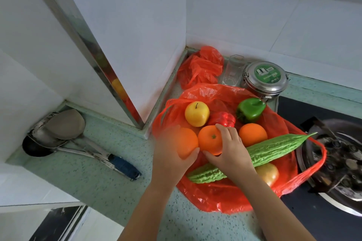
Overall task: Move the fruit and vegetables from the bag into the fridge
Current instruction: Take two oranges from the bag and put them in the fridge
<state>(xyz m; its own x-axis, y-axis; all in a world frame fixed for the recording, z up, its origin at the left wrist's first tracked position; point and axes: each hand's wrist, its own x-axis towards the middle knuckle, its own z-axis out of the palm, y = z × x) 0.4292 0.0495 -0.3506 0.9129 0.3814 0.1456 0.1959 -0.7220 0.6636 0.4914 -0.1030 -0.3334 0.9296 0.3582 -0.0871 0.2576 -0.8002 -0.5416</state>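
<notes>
Red plastic bag (225, 197): spread open on the speckled green counter (94, 180), beside the stove burner (337, 164), produce lying loose on it.
Left hand (172, 154): blurred, curled around an orange (187, 144), thumb under its near side; grasp looks closed on the fruit.
Right hand (230, 148): fingers over the top and thumb underneath a second orange (210, 140); wrapped around it, seemingly not yet lifted clear.
Waiting on the bag: third orange (252, 135), yellow apple (196, 113), red pepper (223, 119), green pepper (250, 110), bitter gourd (252, 154) lying across, yellowish-red fruit (269, 172) half under the gourd.
Step in hand: taking one orange in each hand for the trip to the fridge.
Doing it well: seat each orange deep in the palm before lifting; raise straight up so the right wrist clears the gourd and nudges no neighbour; keep the thin plastic from snagging on fingers and dragging produce toward the burner.
Hard to make out: left-hand fingers smeared by motion, so exact contact uncertain.
Hidden: fridge nowhere in view; anything under the gourd or under folds of plastic unknown; crumpled second red bag (199, 66) in the corner, contents not visible.
Cut off: both forearms at the lower edge; burner at the right edge.
</notes>
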